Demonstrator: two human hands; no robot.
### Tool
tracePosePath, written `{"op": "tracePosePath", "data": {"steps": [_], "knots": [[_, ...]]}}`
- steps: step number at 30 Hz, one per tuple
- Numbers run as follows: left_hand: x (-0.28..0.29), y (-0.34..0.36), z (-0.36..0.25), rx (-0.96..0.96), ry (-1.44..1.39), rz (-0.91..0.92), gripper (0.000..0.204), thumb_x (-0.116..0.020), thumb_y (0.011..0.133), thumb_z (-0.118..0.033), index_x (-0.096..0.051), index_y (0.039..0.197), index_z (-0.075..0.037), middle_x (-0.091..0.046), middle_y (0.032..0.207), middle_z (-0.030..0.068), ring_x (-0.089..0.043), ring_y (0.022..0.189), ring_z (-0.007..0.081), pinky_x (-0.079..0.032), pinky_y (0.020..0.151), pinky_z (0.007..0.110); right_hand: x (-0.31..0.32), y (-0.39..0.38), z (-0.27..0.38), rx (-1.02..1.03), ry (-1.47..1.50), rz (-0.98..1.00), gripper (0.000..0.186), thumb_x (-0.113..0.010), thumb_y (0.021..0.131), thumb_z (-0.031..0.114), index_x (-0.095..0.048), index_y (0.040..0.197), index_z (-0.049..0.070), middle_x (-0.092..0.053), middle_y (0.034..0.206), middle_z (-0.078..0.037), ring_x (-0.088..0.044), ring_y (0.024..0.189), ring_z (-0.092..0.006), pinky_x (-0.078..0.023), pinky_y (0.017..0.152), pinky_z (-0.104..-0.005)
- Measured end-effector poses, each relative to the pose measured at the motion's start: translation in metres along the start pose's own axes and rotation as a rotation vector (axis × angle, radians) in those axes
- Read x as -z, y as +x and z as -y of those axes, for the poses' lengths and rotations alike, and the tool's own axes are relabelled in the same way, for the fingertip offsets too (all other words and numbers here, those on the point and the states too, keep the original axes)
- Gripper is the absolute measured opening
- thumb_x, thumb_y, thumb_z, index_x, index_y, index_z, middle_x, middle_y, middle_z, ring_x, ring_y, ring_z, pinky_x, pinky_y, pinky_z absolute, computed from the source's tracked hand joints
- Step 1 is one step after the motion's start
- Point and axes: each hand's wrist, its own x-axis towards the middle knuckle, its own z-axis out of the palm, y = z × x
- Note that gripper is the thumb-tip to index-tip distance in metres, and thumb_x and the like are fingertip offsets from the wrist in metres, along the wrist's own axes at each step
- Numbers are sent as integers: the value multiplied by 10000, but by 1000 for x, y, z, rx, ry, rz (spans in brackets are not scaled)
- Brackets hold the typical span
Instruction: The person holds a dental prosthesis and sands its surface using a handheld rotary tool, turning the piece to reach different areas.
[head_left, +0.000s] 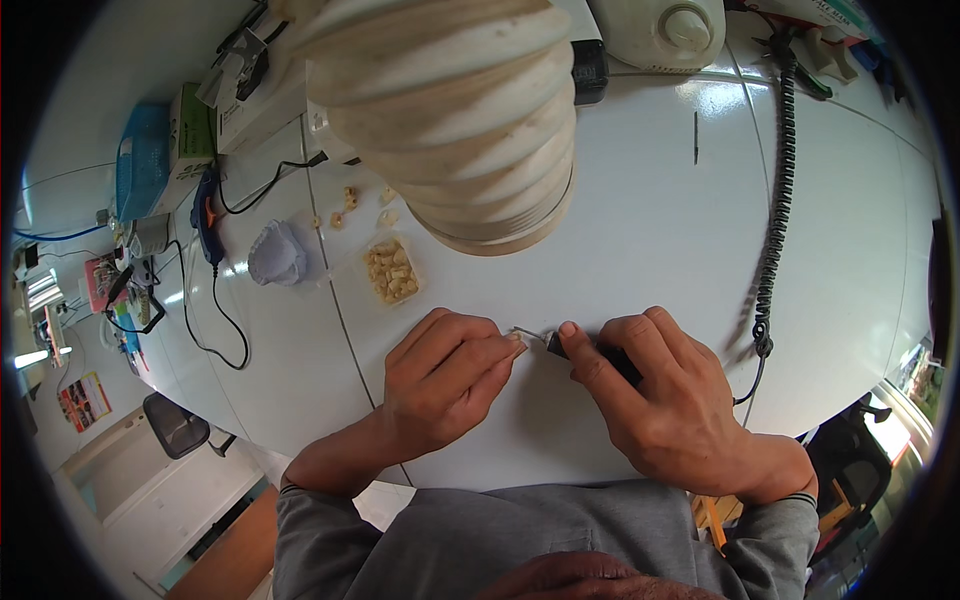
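Observation:
My right hand (pixel 672 400) is wrapped round a black rotary handpiece (pixel 555 344), its thumb lying along the front end. A thin metal bur (pixel 528 332) sticks out of the handpiece toward the left. My left hand (pixel 445 375) is closed in a pinch just left of the bur. Between those fingertips sits a tiny pale, tooth-coloured piece (pixel 517 337), mostly hidden by the fingers. The bur's tip is at or very near this piece; whether they touch I cannot tell. Both hands are low over the white table, close to my body.
A wide ribbed hose (pixel 450 130) hangs over the table's middle. Left of it stand a clear box of tooth-like pieces (pixel 391 270), a white dental mould (pixel 277 253) and a blue corded tool (pixel 207 215). A coiled black cord (pixel 778 200) runs down the right, beside a thin rod (pixel 696 138).

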Motion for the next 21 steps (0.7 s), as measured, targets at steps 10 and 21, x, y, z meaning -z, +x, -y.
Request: {"op": "tracePosePath", "data": {"steps": [10,21], "knots": [[1,-2,-1,11,-6,18,314,-880,765,97,-793,1038,-32,-709,939,78,-672,748,242,-533,622,361,1,0,0,2,-4,4,532,-707,847,80,-722,1353,-81,-541,992,-92,-583,860,-224,-525,624,-309],[0,0,0,2,-4,1,256,-876,806,117,-792,997,-31,-710,880,63,-657,729,193,-495,576,328,0,0,0,-6,-3,2,541,-707,841,89,-726,1357,-72,-545,996,-91,-586,864,-223,-523,614,-309]]}}
